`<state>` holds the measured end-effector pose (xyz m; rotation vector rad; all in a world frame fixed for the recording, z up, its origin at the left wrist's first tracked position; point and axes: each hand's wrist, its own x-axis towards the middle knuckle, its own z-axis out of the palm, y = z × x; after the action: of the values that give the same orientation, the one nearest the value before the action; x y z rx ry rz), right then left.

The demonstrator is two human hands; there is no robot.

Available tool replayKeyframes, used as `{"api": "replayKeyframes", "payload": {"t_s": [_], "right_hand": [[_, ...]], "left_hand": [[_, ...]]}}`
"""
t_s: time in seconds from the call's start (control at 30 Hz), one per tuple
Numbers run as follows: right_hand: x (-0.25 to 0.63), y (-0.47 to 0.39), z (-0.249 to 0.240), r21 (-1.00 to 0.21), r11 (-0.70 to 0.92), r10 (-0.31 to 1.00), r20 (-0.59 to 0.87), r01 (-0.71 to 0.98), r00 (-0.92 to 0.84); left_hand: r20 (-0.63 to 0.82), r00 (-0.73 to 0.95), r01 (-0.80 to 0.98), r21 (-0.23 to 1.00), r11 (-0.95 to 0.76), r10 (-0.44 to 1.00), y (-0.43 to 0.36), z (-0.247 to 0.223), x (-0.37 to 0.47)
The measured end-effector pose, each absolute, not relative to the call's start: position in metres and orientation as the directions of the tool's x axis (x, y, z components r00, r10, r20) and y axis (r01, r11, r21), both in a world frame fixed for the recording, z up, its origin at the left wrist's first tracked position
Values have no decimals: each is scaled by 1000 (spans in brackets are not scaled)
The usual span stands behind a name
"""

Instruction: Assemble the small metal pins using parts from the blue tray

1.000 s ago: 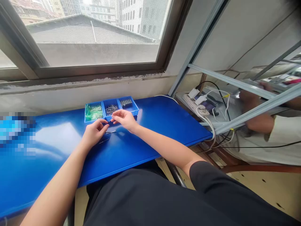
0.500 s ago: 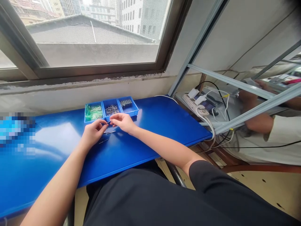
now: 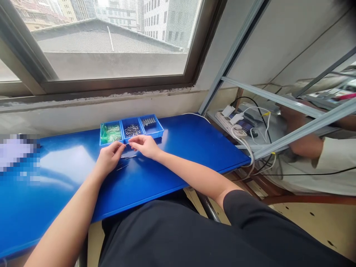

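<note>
Both hands are close together just in front of a blue three-compartment bin [image 3: 160, 134]. My left hand [image 3: 111, 155] is pinched, and so is my right hand [image 3: 146, 145]; what lies between their fingertips is too small to name. The left compartment holds green and clear plastic pieces [image 3: 112, 132], the middle one loose metal pins [image 3: 132, 130], and the right one small metal cylinders [image 3: 148, 121]. Beneath the hands, thin metal rods [image 3: 129, 157] lie on the blue table [image 3: 155, 174], with another thin rod [image 3: 121, 167] nearer me.
A blurred-out object [image 3: 18, 150] is at the table's left. To the right stand a grey metal frame [image 3: 272, 94] and a power strip [image 3: 230, 122] with white cables. Another person's arm [image 3: 306, 142] shows behind the frame. A window is behind the table.
The fingertips of my two hands have moved slightly apart. My left hand has shifted a little left. The other person's arm has moved slightly.
</note>
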<state>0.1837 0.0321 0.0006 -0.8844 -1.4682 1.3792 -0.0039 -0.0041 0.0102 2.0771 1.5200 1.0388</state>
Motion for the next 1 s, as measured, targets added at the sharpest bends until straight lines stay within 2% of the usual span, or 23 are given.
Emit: {"api": "replayKeyframes", "payload": {"t_s": [0.37,0.57,0.73,0.9,1.0], "right_hand": [[184,31,1,-988,146,927,152,-44,-343],[184,31,3,-990,130,939,138,-47,-314],[184,31,3,-991,125,939,135,-51,-315],[184,32,2,-987,144,934,158,-66,-320],[184,32,1,-985,158,930,173,-72,-324]], "left_hand": [[331,144,685,646,-335,933,-1,7,-6],[378,119,619,694,-366,918,-4,7,-4],[397,109,624,686,-374,911,-4,6,-4],[383,107,655,667,-355,918,-2,7,-5],[350,104,633,699,-333,931,-2,6,-6]]}}
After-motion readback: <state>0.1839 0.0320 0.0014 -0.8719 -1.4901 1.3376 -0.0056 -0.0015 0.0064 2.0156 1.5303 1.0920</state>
